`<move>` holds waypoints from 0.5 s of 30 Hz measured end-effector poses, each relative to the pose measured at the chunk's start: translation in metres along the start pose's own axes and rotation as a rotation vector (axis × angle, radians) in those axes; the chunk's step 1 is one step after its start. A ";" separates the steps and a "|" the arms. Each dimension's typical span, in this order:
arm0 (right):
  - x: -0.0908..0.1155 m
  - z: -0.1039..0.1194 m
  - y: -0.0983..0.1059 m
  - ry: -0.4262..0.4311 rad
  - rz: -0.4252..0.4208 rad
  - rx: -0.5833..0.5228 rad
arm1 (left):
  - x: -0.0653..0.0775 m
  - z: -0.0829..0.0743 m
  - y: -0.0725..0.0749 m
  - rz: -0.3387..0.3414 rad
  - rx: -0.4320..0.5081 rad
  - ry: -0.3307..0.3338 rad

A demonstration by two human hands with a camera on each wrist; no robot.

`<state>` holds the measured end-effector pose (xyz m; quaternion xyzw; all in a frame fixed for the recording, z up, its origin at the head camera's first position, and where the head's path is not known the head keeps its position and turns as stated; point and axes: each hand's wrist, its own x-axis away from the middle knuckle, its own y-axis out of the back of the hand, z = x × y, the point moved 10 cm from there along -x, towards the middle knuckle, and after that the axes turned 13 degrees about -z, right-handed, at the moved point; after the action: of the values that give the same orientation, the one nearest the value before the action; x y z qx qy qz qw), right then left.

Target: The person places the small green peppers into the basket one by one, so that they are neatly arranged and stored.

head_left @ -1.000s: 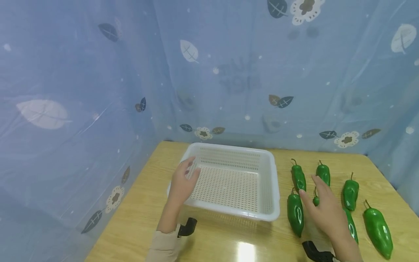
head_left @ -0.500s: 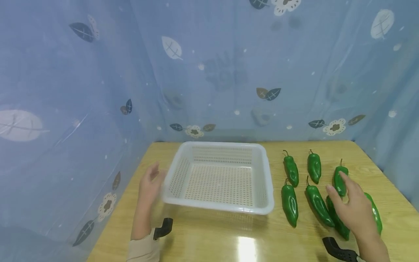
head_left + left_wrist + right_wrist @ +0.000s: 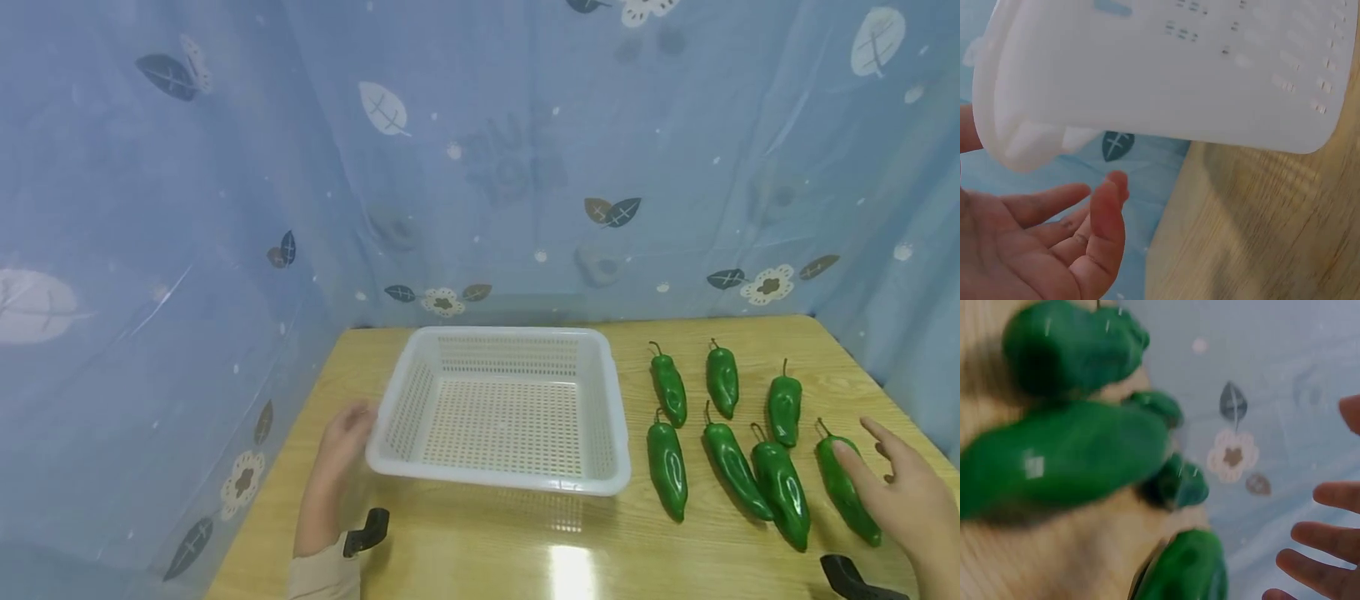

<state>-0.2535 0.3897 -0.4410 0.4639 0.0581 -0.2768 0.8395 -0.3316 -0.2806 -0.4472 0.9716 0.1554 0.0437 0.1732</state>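
Note:
A white plastic basket (image 3: 498, 479) with perforated walls holds nothing. My left hand (image 3: 339, 446) is beside its left wall. In the left wrist view the fingers (image 3: 1105, 215) are loosely bent below the basket's rim (image 3: 1016, 140), with a gap between; a thumb tip shows at the left edge. Over at the far right, my right hand (image 3: 903, 483) hovers with spread fingers by the rightmost green pepper (image 3: 840, 479), partly overlapping it. Whether they touch cannot be told. The right wrist view has blurred peppers (image 3: 1066, 456) and fingertips (image 3: 1325, 534) apart from them.
Several more green peppers (image 3: 666, 471) lie in loose rows on the wooden table (image 3: 465, 550), right of the basket. A blue patterned curtain (image 3: 465, 192) closes off the back and both sides. Black mounts (image 3: 367, 533) sit at the wrists.
My left hand has gone from over the basket's left rim to outside its left wall. The right hand has passed rightward over the peppers to the last one. The head view has shifted slightly.

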 end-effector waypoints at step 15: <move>-0.014 -0.037 -0.036 0.158 0.145 0.109 | -0.008 0.006 -0.009 0.079 0.061 -0.055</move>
<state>-0.2784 0.4104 -0.4834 0.5322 0.0752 -0.1805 0.8237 -0.3409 -0.2768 -0.4562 0.9826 0.1135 0.0190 0.1457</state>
